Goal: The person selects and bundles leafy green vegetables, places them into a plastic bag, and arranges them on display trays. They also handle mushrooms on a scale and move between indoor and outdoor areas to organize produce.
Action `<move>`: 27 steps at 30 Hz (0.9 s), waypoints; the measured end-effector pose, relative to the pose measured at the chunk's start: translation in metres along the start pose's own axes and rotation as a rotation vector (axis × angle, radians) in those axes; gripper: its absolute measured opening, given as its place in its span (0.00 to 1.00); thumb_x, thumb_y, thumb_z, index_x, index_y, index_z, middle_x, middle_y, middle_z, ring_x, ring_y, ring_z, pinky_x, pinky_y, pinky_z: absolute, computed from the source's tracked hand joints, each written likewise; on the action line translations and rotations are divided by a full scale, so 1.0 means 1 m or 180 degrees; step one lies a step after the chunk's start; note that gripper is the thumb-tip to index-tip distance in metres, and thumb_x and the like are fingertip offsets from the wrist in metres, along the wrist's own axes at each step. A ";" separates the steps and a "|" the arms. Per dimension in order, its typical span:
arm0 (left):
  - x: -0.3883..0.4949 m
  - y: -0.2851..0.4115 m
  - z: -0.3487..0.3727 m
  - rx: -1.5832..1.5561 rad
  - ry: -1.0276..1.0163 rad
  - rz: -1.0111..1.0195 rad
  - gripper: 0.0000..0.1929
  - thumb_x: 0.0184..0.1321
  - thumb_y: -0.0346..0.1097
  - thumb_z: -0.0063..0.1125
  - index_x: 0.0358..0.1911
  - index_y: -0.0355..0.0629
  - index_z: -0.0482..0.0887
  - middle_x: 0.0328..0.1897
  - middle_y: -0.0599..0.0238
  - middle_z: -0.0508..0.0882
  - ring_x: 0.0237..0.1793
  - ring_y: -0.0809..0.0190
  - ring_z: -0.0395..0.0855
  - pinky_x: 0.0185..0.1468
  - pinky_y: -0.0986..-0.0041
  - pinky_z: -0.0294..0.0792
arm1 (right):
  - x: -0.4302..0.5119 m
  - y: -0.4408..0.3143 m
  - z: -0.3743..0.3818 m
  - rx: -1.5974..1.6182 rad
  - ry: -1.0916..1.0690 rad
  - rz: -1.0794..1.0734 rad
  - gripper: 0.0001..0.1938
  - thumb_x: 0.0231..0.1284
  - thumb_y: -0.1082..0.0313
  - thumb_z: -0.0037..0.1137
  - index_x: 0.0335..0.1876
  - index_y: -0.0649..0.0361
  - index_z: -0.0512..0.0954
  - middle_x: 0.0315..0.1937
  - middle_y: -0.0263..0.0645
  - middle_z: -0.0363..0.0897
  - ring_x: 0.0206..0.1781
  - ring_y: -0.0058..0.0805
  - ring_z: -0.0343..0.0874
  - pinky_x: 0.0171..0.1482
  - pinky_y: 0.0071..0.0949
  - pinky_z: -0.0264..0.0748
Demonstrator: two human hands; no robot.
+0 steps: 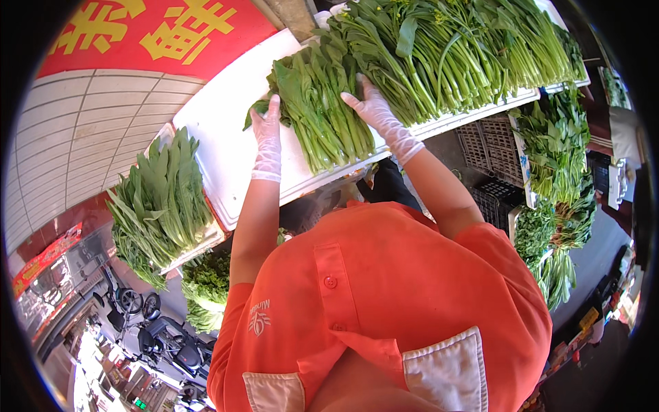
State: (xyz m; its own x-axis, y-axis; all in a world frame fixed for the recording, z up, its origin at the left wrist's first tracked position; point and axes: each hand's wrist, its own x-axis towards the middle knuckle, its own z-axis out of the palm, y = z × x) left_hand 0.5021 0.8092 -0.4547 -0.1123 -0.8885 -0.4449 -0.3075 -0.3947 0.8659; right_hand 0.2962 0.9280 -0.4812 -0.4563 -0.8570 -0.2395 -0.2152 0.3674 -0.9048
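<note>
Both my hands wear thin translucent gloves. They flank a bunch of leafy green stalks [329,118], like choy sum, lying on a white foam board [231,139]. At the bunch's left edge is my left hand [266,126], its thumb and fingers apart, next to a loose dark leaf [261,106]. My right hand [375,108] lies along the bunch's right side, thumb spread from the fingers, between it and a larger row of flowering greens [437,56]. Neither hand is closed around the stalks. The cut stem ends point towards me.
Long-leaf greens [165,201] stand in a box at left, above curly lettuce [206,280]. Black plastic crates [486,149] and more greens [556,144] are at right. A tiled wall [103,118] with a red sign [154,36] borders the board. Parked scooters [170,340] stand beyond.
</note>
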 end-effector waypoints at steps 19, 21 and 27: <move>-0.082 -0.068 0.007 0.2218 -0.0616 0.2387 0.37 0.62 0.52 0.48 0.70 0.43 0.51 0.74 0.45 0.48 0.72 0.44 0.47 0.71 0.56 0.44 | -0.053 -0.004 0.026 -0.1631 -0.0039 -0.1451 0.39 0.61 0.47 0.48 0.71 0.62 0.48 0.70 0.53 0.49 0.69 0.52 0.54 0.68 0.42 0.54; -0.075 -0.073 0.003 0.2160 -0.0724 0.2495 0.36 0.63 0.51 0.47 0.70 0.42 0.52 0.73 0.45 0.49 0.72 0.43 0.48 0.70 0.56 0.45 | -0.051 -0.012 0.019 -0.1757 -0.0287 -0.1094 0.39 0.61 0.47 0.48 0.71 0.62 0.49 0.69 0.54 0.50 0.69 0.53 0.55 0.67 0.43 0.54; -0.083 -0.078 -0.062 0.0470 0.0075 0.1411 0.26 0.65 0.42 0.49 0.64 0.39 0.64 0.67 0.46 0.63 0.65 0.50 0.65 0.66 0.68 0.58 | -0.098 -0.069 -0.019 -0.1510 -0.0225 -0.1496 0.26 0.60 0.58 0.56 0.62 0.59 0.67 0.58 0.50 0.70 0.61 0.44 0.68 0.63 0.36 0.63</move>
State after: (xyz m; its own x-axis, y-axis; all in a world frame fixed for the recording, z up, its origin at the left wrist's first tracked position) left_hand 0.5942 0.8991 -0.4715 -0.2422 -0.9697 -0.0326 -0.3660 0.0602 0.9287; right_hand 0.3396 0.9932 -0.3888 -0.1672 -0.9803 0.1051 -0.7407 0.0545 -0.6696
